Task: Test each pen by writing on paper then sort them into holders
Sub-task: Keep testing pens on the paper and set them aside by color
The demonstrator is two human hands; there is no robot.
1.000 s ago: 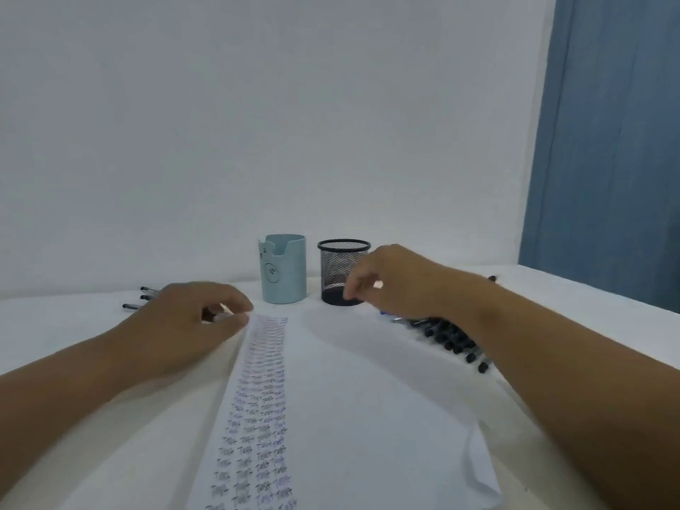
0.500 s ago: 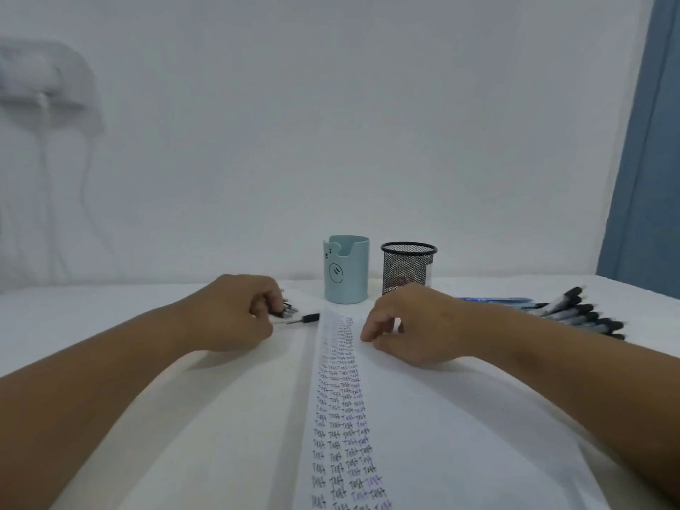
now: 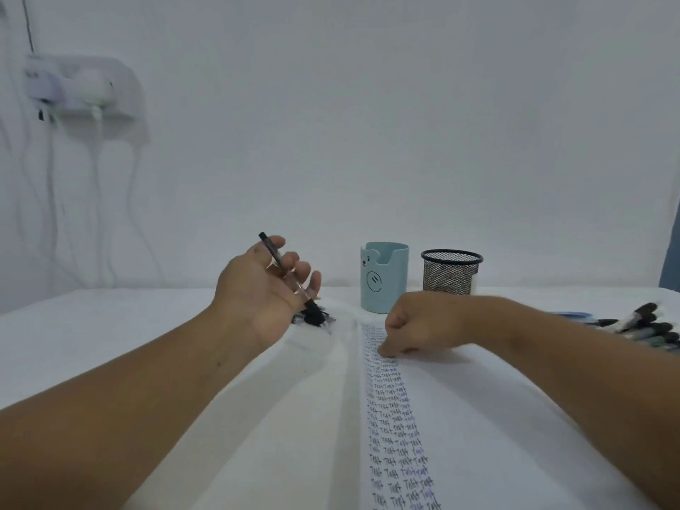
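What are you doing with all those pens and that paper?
A person is testing pens. The left hand holds one clear pen raised above a small pile of pens on the table. The right hand rests curled on the paper, next to columns of the word "Test" already written there. More pens wait at the far right. The blue holder and the black mesh holder stand behind the paper.
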